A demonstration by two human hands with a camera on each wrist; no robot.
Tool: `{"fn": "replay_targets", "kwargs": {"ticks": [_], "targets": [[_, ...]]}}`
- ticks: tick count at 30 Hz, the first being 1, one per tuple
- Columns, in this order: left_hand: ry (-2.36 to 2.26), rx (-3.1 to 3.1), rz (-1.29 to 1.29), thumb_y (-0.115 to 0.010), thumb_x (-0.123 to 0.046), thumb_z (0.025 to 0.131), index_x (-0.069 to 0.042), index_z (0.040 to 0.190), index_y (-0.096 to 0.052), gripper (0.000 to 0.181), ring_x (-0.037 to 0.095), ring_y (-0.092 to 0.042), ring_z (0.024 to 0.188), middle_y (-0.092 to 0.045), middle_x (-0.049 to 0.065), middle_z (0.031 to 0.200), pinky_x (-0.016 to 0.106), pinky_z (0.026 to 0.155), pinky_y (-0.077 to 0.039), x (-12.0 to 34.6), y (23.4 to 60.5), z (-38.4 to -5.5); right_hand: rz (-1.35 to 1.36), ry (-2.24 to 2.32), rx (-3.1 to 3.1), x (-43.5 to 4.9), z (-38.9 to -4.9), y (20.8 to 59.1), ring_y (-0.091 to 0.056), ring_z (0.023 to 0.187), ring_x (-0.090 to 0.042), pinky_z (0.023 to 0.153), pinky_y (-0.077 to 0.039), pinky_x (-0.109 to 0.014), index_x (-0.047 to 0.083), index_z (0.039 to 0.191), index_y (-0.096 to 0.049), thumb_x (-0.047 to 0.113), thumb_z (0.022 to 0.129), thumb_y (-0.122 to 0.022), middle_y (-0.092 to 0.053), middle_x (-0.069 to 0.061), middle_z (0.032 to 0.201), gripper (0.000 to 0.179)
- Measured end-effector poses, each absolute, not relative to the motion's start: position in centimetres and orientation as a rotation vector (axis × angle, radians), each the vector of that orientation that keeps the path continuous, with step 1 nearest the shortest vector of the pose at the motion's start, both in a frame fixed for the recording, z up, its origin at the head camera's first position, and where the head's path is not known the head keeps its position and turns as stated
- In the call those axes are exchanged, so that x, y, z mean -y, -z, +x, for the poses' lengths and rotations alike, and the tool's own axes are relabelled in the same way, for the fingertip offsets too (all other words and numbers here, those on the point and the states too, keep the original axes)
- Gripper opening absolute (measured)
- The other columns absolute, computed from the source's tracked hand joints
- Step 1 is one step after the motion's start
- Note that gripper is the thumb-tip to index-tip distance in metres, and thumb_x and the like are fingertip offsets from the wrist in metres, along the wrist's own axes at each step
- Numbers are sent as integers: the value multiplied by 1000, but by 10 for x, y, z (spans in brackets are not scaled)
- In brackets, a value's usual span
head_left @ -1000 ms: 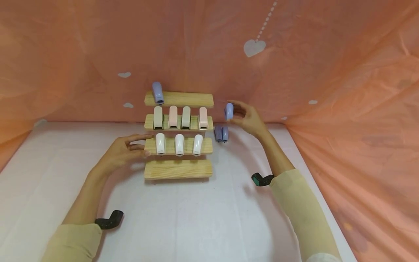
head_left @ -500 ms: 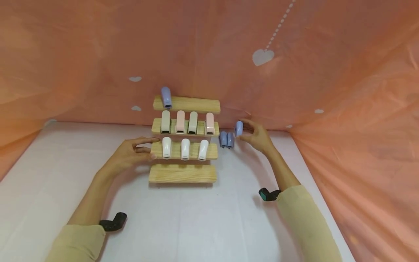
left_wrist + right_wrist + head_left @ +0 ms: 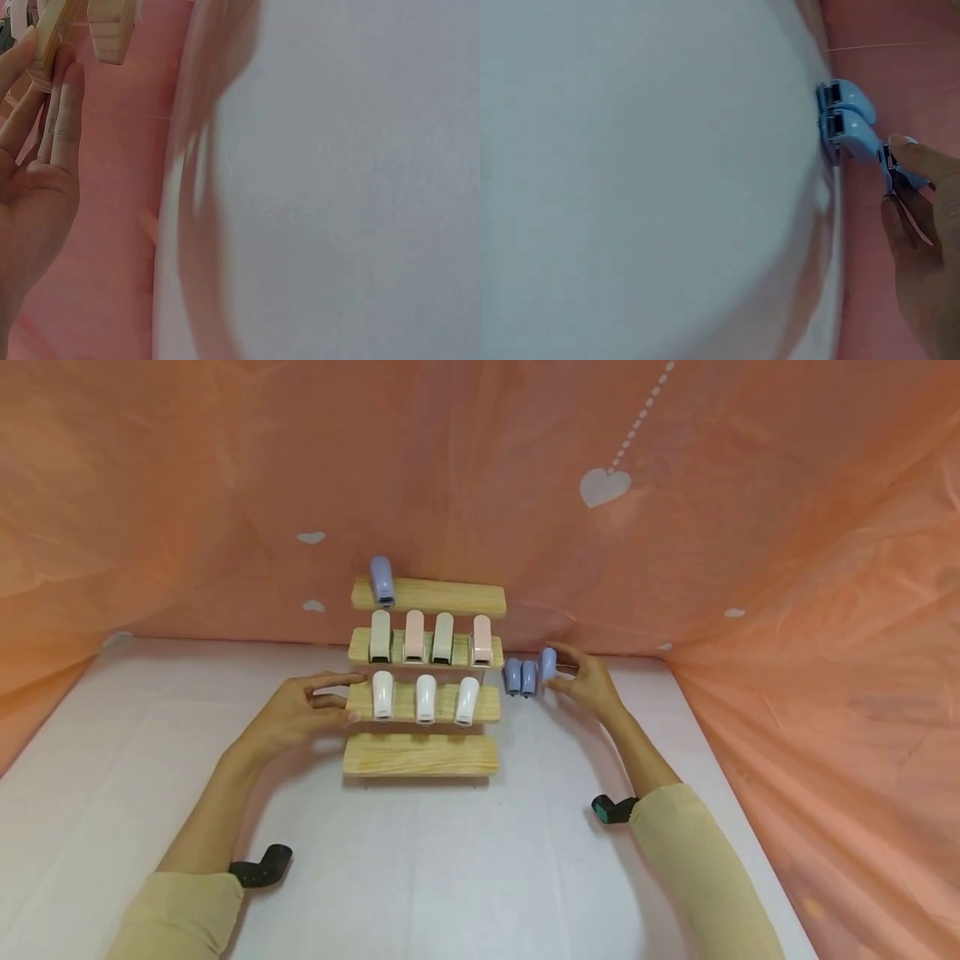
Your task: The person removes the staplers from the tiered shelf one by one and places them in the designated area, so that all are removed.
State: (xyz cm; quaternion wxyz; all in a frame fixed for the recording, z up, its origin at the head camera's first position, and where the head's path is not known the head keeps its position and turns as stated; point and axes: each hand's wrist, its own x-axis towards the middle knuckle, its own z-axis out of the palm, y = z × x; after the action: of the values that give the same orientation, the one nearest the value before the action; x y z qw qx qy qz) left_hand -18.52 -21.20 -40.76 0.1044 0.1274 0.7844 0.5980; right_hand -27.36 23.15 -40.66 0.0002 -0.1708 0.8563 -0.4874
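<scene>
My right hand [image 3: 592,685] pinches a small lavender-blue stapler [image 3: 548,665] between thumb and fingers, to the right of the rack. Close on its left, two matching staplers [image 3: 521,677] stand side by side on the table; the right wrist view shows the held stapler [image 3: 904,169] just apart from the pair. My left hand [image 3: 288,714] holds the left end of a wooden shelf [image 3: 403,702] of the tiered rack, thumb and fingers on either side of the board. That shelf bears three white staplers [image 3: 425,697]. In the left wrist view, fingers [image 3: 67,120] touch the wood.
Above, another shelf [image 3: 360,645] carries green and pink staplers [image 3: 414,637]. One lavender stapler [image 3: 382,581] sits at the left of the top shelf [image 3: 450,597]. The bottom shelf [image 3: 420,755] is bare wood. An orange-pink sheet [image 3: 480,485] hangs behind the white tabletop [image 3: 480,860].
My right hand has come down with the lavender stapler, from above the pair to close beside them. My left hand stays on the shelf end. The head view has shifted slightly.
</scene>
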Motion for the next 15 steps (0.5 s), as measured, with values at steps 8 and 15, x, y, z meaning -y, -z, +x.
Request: {"fn": "replay_targets", "kwargs": {"ticks": [8,15], "targets": [[-1747,-2313,355,-79,-13,86,-4,141,-54,62,11,-69,99,-69,19,115,24,85,-54,213,404,-187,-461,1340,-2843,-239,-286,430,-61,116,-36,100,-48,-46,-2,137,-55,2,79,-82,-63,-23,126,65],[-1784,-2269,358,-79,-12,86,-2,142,-53,62,11,-69,100,-63,21,124,24,85,-54,213,407,-185,-454,1188,-2903,-237,-288,443,-63,114,-32,99,-48,-44,3,136,-58,9,79,-82,-65,-19,124,61]]}}
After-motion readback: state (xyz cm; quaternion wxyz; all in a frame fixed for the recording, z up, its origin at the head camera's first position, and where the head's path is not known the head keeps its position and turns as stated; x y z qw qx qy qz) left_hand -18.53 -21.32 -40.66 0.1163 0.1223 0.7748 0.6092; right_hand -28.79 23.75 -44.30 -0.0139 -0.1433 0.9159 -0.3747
